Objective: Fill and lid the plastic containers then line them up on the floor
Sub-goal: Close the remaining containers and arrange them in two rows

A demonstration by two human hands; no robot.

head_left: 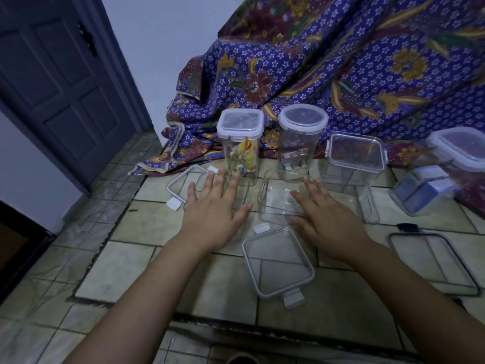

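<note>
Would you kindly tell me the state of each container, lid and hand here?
Square jar: lidded, colourful items inside.
Round jar: lidded, few items inside.
Clear-lidded container: lid on, looks empty.
Low container: open, empty.
Grey lid: loose on floor.
Left hand: open.
Right hand: open.

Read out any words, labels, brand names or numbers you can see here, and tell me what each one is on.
No text here can be read.
White sticker on the packet inside the tall square container: it may be a barcode label, too small and blurred to read.
Items inside the round container: any print is too blurred to read.
Patterned cloth: flowers and leaves only, no lettering.
</note>
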